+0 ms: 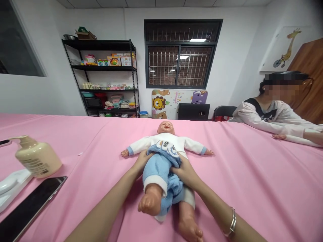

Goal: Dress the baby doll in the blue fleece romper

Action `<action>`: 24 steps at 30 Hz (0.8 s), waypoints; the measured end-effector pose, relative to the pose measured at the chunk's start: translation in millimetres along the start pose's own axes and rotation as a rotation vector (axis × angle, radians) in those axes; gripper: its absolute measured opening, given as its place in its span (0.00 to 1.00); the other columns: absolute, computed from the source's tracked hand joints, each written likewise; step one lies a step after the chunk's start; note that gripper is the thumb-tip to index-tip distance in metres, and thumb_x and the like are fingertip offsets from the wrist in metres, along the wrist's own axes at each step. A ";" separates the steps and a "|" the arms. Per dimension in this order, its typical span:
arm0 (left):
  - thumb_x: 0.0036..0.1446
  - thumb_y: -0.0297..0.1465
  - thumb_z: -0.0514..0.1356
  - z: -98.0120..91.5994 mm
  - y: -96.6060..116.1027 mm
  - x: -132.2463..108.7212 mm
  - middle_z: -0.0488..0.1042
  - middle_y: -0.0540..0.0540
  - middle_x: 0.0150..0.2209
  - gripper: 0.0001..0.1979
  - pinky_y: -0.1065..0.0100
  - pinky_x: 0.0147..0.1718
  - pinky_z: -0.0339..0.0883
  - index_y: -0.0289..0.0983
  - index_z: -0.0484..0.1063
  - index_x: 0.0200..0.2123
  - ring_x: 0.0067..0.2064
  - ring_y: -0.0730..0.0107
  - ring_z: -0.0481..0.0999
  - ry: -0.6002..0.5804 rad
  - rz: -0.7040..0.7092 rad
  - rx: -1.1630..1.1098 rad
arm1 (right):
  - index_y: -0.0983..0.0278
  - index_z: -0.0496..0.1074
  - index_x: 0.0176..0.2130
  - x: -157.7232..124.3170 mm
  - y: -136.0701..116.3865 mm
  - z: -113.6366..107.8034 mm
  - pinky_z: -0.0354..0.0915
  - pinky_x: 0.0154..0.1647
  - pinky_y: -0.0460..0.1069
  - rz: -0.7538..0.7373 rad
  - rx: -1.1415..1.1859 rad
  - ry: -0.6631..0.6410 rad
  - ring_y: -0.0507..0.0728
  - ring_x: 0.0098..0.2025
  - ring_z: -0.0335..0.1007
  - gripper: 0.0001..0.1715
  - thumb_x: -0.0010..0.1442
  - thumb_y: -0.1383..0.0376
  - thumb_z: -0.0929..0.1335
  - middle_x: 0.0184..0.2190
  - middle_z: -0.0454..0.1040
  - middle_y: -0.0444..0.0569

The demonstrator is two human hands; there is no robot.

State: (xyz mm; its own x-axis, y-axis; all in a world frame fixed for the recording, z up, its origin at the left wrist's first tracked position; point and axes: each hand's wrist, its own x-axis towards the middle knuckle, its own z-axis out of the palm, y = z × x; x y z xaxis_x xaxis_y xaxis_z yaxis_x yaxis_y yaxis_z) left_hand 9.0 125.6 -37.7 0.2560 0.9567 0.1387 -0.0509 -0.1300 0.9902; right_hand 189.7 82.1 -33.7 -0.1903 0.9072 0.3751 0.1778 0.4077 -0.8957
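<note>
A baby doll (166, 127) in a white top with blue cuffs lies on its back on the pink-covered table, arms spread and feet toward me. Fluffy light-blue baby pants (156, 165) with a cartoon face cover its raised leg on the left; the other leg is outside them, in a white undergarment. My left hand (144, 162) grips the pants at the left side, its fingers partly hidden by the cloth. On the right, my right hand (185, 170) is closed on the pants' edge near the waist. A silver bangle (232, 222) circles my right wrist.
At the left are a beige pump bottle (39, 158), a black phone (32, 205) and a white tray-like item (15, 186). A person (270, 111) sits at the right, arms on the table (252, 174). Behind stand a black shelf (106, 67) and a chair (224, 111).
</note>
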 end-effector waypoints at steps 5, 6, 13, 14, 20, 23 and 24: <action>0.48 0.37 0.61 -17.3 -8.9 13.5 0.72 0.43 0.43 0.18 0.63 0.48 0.62 0.32 0.70 0.40 0.47 0.61 0.70 0.032 0.150 0.260 | 0.67 0.68 0.41 -2.1 -8.3 -9.2 0.61 0.46 0.49 0.037 0.001 -0.086 0.55 0.43 0.65 0.19 0.45 0.72 0.66 0.39 0.71 0.46; 0.48 0.37 0.60 -21.2 -11.0 15.1 0.73 0.43 0.42 0.17 0.64 0.48 0.62 0.32 0.70 0.39 0.46 0.62 0.70 0.033 0.172 0.322 | 0.67 0.68 0.40 -2.6 -10.4 -10.8 0.62 0.44 0.49 0.050 0.007 -0.106 0.55 0.42 0.65 0.18 0.45 0.70 0.67 0.38 0.71 0.45; 0.51 0.42 0.56 -21.4 18.9 -2.2 0.71 0.50 0.24 0.14 0.69 0.27 0.57 0.36 0.66 0.27 0.28 0.66 0.70 0.333 0.058 1.030 | 0.67 0.67 0.35 -4.1 -12.2 -11.5 0.59 0.39 0.48 0.014 -0.136 -0.015 0.53 0.37 0.63 0.13 0.51 0.60 0.67 0.34 0.69 0.46; 0.53 0.45 0.53 -17.7 25.5 -6.3 0.69 0.50 0.20 0.18 0.69 0.25 0.55 0.36 0.65 0.23 0.25 0.67 0.69 0.273 -0.005 1.045 | 0.67 0.67 0.34 -4.4 -10.6 -10.2 0.58 0.37 0.47 -0.001 -0.184 0.020 0.53 0.35 0.62 0.12 0.52 0.60 0.67 0.32 0.69 0.46; 0.51 0.53 0.52 5.1 36.5 -22.8 0.74 0.42 0.39 0.29 0.67 0.35 0.65 0.33 0.71 0.41 0.40 0.59 0.73 -0.255 -0.235 0.573 | 0.66 0.64 0.33 -5.6 -3.6 -3.4 0.58 0.37 0.48 0.021 -0.298 0.063 0.54 0.34 0.63 0.13 0.56 0.57 0.63 0.31 0.70 0.46; 0.48 0.48 0.60 11.5 34.5 -24.2 0.69 0.39 0.49 0.30 0.66 0.44 0.66 0.33 0.67 0.49 0.49 0.58 0.70 -0.260 -0.346 0.317 | 0.65 0.66 0.41 -4.0 -6.7 -6.7 0.59 0.48 0.52 0.092 -0.094 0.013 0.56 0.45 0.64 0.17 0.57 0.56 0.62 0.42 0.70 0.48; 0.48 0.45 0.61 12.1 33.9 -23.7 0.68 0.39 0.50 0.31 0.66 0.46 0.65 0.33 0.65 0.51 0.50 0.59 0.69 -0.239 -0.366 0.214 | 0.65 0.66 0.43 -3.1 -8.8 -9.6 0.58 0.51 0.52 0.130 0.016 -0.022 0.57 0.48 0.63 0.18 0.57 0.57 0.63 0.44 0.69 0.49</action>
State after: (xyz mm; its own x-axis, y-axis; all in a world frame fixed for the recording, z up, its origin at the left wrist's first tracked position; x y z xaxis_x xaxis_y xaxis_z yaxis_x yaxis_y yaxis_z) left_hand 12.8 95.4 -7.2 0.4357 0.8661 -0.2449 0.2775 0.1296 0.9519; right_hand 197.9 76.7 -24.7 -0.1880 0.9496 0.2507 0.1868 0.2852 -0.9401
